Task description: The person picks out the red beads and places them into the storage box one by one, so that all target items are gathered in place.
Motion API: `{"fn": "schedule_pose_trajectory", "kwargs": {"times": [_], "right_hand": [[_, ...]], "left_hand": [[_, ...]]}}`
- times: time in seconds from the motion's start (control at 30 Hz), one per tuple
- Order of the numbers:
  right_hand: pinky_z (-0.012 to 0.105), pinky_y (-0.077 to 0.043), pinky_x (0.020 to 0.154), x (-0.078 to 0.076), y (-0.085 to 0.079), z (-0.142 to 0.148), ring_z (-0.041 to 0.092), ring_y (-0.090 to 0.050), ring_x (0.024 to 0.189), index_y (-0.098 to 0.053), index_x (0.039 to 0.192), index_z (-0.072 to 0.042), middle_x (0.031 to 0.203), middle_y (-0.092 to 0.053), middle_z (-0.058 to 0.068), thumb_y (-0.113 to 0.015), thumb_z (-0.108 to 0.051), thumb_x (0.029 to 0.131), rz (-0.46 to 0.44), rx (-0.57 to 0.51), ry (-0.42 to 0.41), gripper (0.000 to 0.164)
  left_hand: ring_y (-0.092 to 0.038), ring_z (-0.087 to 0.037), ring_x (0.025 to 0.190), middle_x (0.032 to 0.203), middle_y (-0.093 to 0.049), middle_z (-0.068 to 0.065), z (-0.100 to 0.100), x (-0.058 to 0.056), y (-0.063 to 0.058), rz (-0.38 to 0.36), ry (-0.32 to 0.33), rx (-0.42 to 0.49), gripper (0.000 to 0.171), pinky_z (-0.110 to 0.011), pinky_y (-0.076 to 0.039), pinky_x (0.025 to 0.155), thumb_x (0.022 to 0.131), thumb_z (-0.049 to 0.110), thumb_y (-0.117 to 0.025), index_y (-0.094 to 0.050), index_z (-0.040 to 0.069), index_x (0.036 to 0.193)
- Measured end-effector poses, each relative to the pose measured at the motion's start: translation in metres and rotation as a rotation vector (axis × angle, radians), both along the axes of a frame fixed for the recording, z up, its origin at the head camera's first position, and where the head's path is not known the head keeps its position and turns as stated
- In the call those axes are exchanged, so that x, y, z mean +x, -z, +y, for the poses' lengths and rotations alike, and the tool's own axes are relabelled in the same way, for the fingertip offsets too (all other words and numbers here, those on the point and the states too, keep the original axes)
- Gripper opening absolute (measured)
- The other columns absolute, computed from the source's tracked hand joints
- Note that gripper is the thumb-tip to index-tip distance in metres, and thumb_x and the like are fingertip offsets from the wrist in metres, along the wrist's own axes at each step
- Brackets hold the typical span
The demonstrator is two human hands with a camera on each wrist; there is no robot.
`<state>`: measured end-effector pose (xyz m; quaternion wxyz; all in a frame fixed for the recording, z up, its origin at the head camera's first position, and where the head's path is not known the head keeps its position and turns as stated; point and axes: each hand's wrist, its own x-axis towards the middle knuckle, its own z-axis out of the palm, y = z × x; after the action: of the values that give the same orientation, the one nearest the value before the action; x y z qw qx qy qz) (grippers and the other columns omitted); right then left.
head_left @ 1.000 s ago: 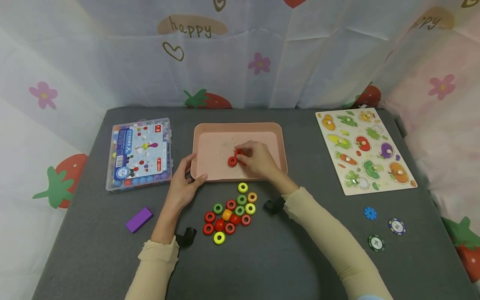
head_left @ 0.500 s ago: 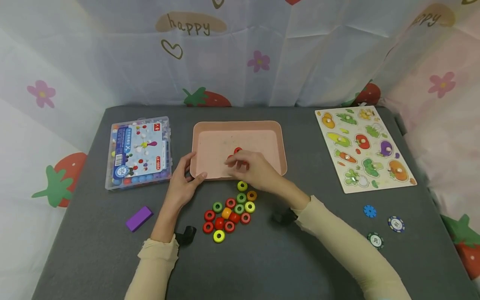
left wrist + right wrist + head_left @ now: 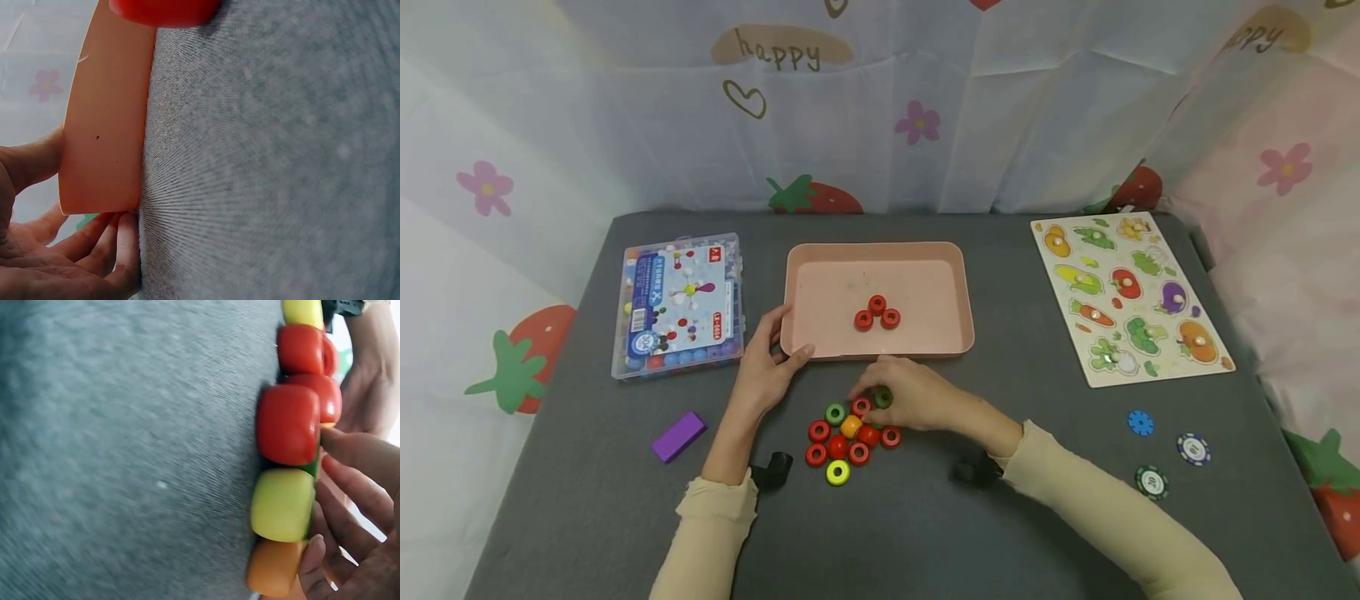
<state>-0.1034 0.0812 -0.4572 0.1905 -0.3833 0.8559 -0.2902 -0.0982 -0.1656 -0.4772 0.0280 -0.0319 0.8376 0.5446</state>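
Note:
My left hand [image 3: 765, 368] rests against the near left corner of the pink tray [image 3: 820, 283], its thumb at the front rim and fingers along the left side. Inside the tray, three red ring beads [image 3: 864, 320] sit close together. My right hand [image 3: 917, 395] is over the group of beads in front of the tray. Its thumb and index finger pinch a red bead [image 3: 861, 406] there, beside a green bead [image 3: 835, 414] and an orange bead [image 3: 851, 427]. The hand hides part of the group; a yellow-green bead [image 3: 282, 505] shows under it in the right wrist view.
A clear case of colored balls [image 3: 677, 304] lies left of the tray, with a purple block [image 3: 679, 437] nearer me. To the right are a vegetable puzzle board [image 3: 1131, 300] and three chips, one of them blue [image 3: 1140, 422]. A yellow bead [image 3: 838, 472] marks the group's near end.
My right hand has let go of a red bead in the tray, beside the other two. It has drawn back toward me to the bead group. My left hand stays at the tray.

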Motion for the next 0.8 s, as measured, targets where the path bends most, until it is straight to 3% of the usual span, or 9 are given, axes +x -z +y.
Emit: {"fn": "schedule_pose_trajectory", "kwargs": {"times": [0.3, 0.4, 0.5, 0.63, 0.8], "right_hand": [[0.031, -0.052, 0.084, 0.005, 0.005, -0.006, 0.009, -0.057, 0.098, -0.076, 0.112, -0.021, 0.105, -0.066, -0.008, -0.076, -0.03, 0.089, 0.056, 0.002, 0.026, 0.024], [0.026, -0.051, 0.077, 0.002, 0.008, -0.005, 0.009, -0.059, 0.088, -0.076, 0.112, -0.017, 0.099, -0.065, -0.008, -0.076, -0.026, 0.09, 0.041, -0.091, 0.029, 0.024], [0.023, -0.051, 0.068, -0.004, 0.007, -0.002, 0.011, -0.059, 0.077, -0.076, 0.111, -0.011, 0.093, -0.065, -0.005, -0.077, -0.018, 0.088, 0.028, -0.25, 0.049, 0.024], [0.027, -0.054, 0.063, -0.018, 0.003, 0.002, 0.014, -0.061, 0.071, -0.075, 0.108, -0.005, 0.092, -0.066, 0.001, -0.078, -0.011, 0.085, 0.084, -0.438, 0.139, 0.024], [0.031, -0.056, 0.068, -0.043, 0.006, 0.007, 0.015, -0.062, 0.074, -0.076, 0.107, -0.005, 0.091, -0.066, 0.005, -0.08, -0.008, 0.084, 0.151, -0.467, 0.297, 0.023]], "left_hand": [[-0.038, -0.035, 0.143, 0.157, -0.036, -0.019, 0.0, 0.0, 0.0, -0.007, 0.004, 0.001, 0.072, -0.056, -0.04, 0.11, 0.094, 0.015, -0.071, -0.033, 0.012, 0.155], [-0.038, -0.034, 0.143, 0.157, -0.036, -0.018, 0.0, 0.0, 0.0, -0.01, 0.002, 0.001, 0.072, -0.055, -0.04, 0.11, 0.094, 0.017, -0.072, -0.033, 0.012, 0.155], [-0.038, -0.035, 0.143, 0.157, -0.036, -0.018, 0.001, 0.0, -0.001, -0.012, 0.0, 0.001, 0.072, -0.055, -0.04, 0.11, 0.094, 0.017, -0.072, -0.033, 0.013, 0.155], [-0.038, -0.035, 0.143, 0.158, -0.036, -0.018, 0.0, 0.0, 0.0, -0.012, 0.003, 0.001, 0.072, -0.056, -0.04, 0.11, 0.094, 0.016, -0.071, -0.033, 0.013, 0.155], [-0.038, -0.035, 0.143, 0.158, -0.035, -0.018, 0.0, 0.0, 0.0, -0.01, 0.006, -0.002, 0.072, -0.056, -0.04, 0.11, 0.094, 0.016, -0.071, -0.033, 0.012, 0.155]]}}
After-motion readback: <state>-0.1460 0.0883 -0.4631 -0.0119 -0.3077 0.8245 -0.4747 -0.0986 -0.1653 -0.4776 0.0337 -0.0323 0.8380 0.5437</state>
